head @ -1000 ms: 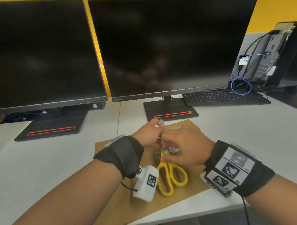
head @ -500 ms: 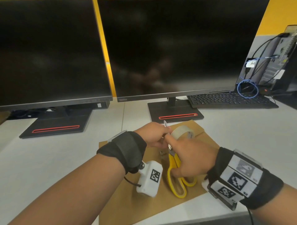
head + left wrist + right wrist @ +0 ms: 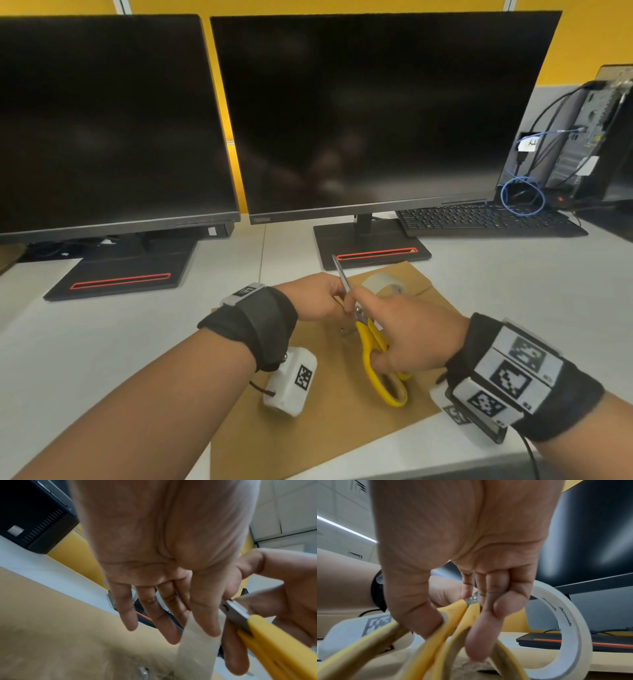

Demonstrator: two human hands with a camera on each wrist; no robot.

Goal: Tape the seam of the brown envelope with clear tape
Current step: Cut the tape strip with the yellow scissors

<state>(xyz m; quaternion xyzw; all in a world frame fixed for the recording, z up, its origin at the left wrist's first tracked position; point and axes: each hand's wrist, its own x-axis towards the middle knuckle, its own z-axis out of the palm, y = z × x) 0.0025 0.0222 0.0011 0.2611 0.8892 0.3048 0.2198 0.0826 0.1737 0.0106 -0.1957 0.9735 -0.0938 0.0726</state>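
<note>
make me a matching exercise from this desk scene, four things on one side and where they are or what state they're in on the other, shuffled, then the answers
Things:
1. scissors
2. tape roll
3. brown envelope
4. keyboard

Places or states:
A. lies flat on the white desk under both hands
B. sits far right on the desk, beside the monitor stand
C. gripped by the right hand, blades pointing up and away
D. stands on edge on the envelope, just beyond the right hand

Pairs: 1-C, 2-D, 3-A, 4-B
</note>
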